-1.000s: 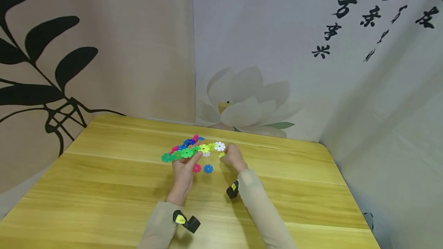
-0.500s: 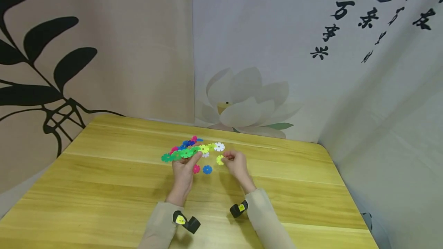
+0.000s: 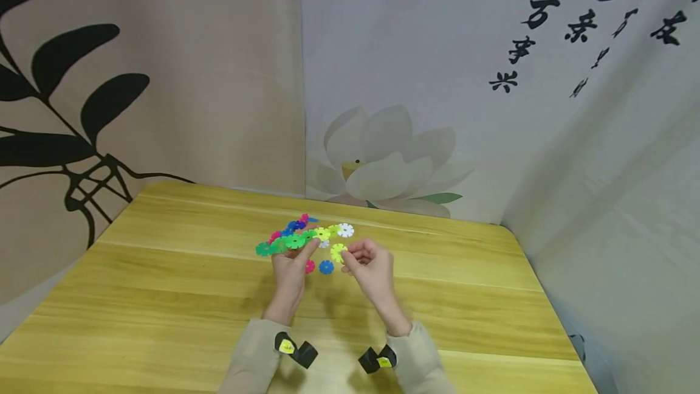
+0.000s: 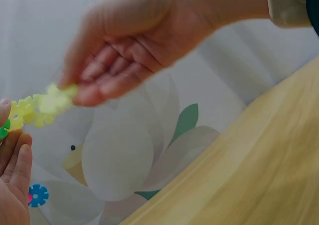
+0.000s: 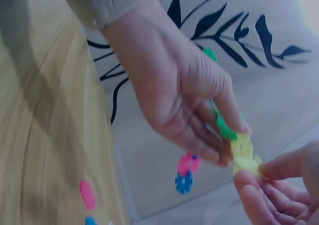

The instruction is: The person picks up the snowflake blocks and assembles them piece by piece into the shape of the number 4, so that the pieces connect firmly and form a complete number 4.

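My left hand [image 3: 288, 271] holds a chain of interlocking flower-shaped plastic discs above the table. Its front run is green discs [image 3: 295, 241], leading to yellow discs [image 3: 321, 234] at the right. Behind the hand shows a row of blue and pink discs [image 3: 288, 230]; how it joins the chain is hidden. My right hand [image 3: 377, 272] pinches a yellow disc [image 3: 338, 253] between thumb and fingertips. In the left wrist view the pinched yellow disc [image 4: 55, 100] overlaps the chain's yellow end [image 4: 17, 115]; I cannot tell whether they touch.
On the wooden table [image 3: 465, 297] lie a loose pink disc [image 3: 310, 267] and a loose blue disc [image 3: 326, 267]. A white disc [image 3: 346, 230] shows right of the chain; whether it is attached cannot be told. A printed curtain [image 3: 404, 78] hangs behind.
My right hand has drawn back from the table near the white disc and moved left with the yellow disc, nearer the chain. My left hand has hardly moved.
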Tool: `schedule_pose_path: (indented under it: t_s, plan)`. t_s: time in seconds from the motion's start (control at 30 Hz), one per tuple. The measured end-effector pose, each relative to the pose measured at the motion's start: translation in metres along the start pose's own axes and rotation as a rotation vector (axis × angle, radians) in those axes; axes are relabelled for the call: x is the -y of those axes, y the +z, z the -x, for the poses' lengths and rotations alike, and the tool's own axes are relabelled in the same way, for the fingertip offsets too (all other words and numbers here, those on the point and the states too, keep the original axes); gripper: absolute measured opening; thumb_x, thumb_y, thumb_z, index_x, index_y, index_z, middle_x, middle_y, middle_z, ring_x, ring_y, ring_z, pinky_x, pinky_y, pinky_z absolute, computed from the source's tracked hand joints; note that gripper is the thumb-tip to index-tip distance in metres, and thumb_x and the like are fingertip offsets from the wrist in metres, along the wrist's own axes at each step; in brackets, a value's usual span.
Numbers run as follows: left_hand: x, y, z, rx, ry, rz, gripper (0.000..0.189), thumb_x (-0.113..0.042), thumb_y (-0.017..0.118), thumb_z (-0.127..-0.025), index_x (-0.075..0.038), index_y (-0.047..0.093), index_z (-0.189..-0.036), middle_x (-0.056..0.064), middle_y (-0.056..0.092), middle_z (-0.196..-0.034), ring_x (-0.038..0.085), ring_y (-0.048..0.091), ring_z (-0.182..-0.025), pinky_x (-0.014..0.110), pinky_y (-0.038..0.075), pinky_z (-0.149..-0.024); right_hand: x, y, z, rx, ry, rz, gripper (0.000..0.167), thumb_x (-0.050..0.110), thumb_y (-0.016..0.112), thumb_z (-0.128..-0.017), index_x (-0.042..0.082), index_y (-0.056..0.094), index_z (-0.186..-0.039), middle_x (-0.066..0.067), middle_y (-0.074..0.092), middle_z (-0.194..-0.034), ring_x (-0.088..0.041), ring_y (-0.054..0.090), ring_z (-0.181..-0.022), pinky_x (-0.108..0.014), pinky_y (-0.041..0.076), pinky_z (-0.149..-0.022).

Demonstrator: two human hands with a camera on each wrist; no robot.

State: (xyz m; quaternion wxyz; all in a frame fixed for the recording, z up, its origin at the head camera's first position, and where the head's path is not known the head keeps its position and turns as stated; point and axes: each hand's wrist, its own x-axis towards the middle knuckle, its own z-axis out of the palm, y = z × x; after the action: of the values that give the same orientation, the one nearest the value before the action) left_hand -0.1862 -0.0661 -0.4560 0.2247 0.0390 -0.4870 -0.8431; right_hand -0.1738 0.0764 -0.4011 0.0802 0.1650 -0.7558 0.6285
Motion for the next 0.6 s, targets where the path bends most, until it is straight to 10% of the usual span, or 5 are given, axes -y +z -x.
schedule_pose_path:
  t_s: [0.6]
  plan:
    - [-0.001,0.005,0.002,0.012,0.023,-0.006,0.035,0.005,0.069,-0.080,0.018,0.057,-0.111,0.001,0.071,-0.099,0.010,0.066,-0.091,0.022,0.053,-0.080,-0.014,0.020,-0.004,-0.186,-0.545,0.337,0.016,-0.013,0.069,-0.073,-0.001,0.058,-0.073,-0.008,0.062,-0.059,-0.014,0.061,-0.048,-0.012,0.049,-0.046]
